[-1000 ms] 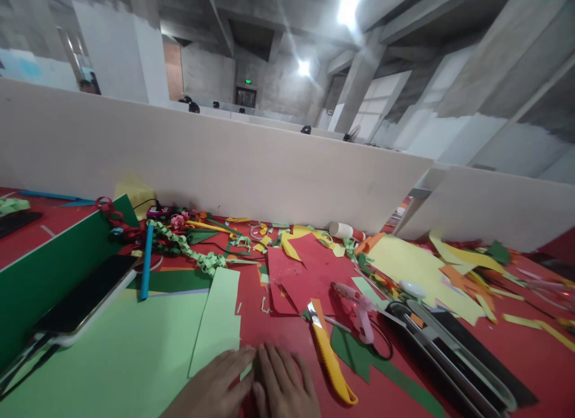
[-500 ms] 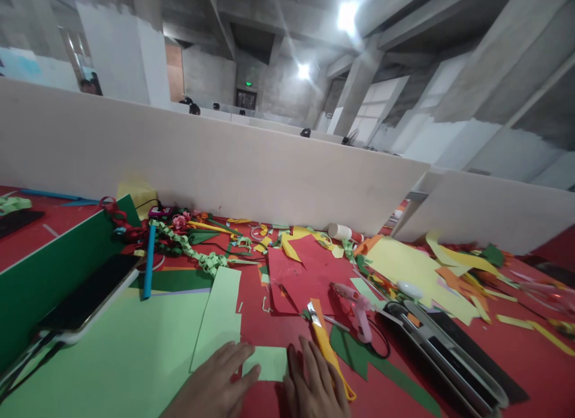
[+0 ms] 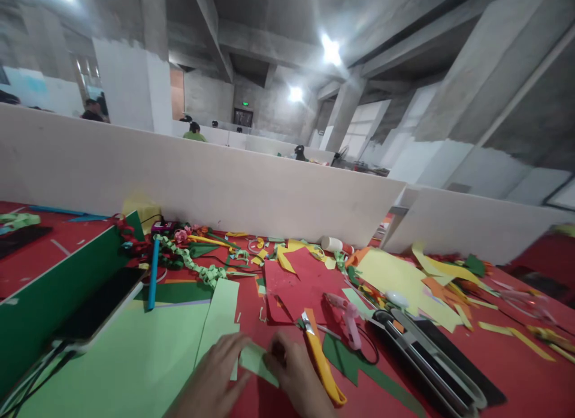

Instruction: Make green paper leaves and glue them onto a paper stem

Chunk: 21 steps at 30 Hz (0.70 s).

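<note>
A small light-green piece of paper (image 3: 257,363) lies slanted between my two hands, low in the middle of the head view. My left hand (image 3: 213,376) is at its left end, with the fingertips at the upper corner and the thumb stretched out apart below. My right hand (image 3: 299,373) has its fingers curled in a pinch at the paper's right end, partly hiding it. Just right of that hand lies a yellow utility knife (image 3: 321,361), its blade pointing away from me. A longer light-green strip (image 3: 220,313) rests beyond my left hand.
A large green sheet (image 3: 135,352) covers the left, near a phone (image 3: 101,304). A pink glue gun (image 3: 348,319), red paper (image 3: 305,286) and a grey-black device (image 3: 426,361) lie ahead and right. A white partition (image 3: 247,190) borders the table's back.
The small green paper has turned from straight to slanted. My right hand has gone from flat fingers to a curled pinch on it. The camera view has tilted up slightly.
</note>
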### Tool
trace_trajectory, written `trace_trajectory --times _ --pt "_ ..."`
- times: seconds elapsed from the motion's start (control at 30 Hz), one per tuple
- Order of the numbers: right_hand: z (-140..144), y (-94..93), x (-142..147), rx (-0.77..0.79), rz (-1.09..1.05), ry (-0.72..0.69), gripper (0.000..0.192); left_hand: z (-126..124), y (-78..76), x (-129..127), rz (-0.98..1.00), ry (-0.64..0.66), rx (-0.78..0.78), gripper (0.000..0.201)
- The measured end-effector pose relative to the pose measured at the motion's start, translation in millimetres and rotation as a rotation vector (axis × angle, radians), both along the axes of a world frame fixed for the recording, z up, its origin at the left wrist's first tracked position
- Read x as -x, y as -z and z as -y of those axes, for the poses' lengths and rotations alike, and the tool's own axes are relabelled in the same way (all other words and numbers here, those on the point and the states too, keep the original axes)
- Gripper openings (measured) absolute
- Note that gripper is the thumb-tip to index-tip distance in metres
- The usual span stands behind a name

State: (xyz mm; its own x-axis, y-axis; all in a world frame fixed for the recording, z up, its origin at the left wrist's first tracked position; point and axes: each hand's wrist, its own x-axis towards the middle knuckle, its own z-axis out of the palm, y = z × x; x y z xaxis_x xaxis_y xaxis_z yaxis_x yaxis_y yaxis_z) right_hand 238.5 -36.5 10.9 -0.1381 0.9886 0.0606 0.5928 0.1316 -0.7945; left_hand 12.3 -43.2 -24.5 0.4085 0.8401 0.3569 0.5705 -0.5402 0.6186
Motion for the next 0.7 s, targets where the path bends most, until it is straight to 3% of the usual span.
trace_trajectory --times 0.07,0.13,0.2,0.37,0.53,0.7 --pt "-2.3 1.1 1.1 0.021 -0.127 0.024 0.018 -7.8 -9.1 -6.8 0.243 -0.111 0.246 0.048" --pt "-2.7 4.9 3.4 0.032 -0.248 0.06 0.036 -17.0 -18.2 -14.6 0.479 -0.056 0.464 0.031" --pt "-0.7 9.1 5.9 0.053 -0.346 0.082 0.05 -25.3 -25.2 -21.4 0.552 0.023 0.534 0.031" --pt "2.9 11.0 7.8 0.097 -0.45 0.049 0.061 -38.2 -36.0 -27.5 0.576 0.1 0.549 0.027" --pt "-16.9 8.5 7.4 0.089 -0.414 0.027 0.059 -51.5 -42.3 -25.8 0.58 0.133 0.568 0.028" --pt "-24.4 6.5 5.9 -0.055 -0.256 -0.018 0.031 -61.1 -32.6 -24.1 0.46 0.155 0.505 0.015"
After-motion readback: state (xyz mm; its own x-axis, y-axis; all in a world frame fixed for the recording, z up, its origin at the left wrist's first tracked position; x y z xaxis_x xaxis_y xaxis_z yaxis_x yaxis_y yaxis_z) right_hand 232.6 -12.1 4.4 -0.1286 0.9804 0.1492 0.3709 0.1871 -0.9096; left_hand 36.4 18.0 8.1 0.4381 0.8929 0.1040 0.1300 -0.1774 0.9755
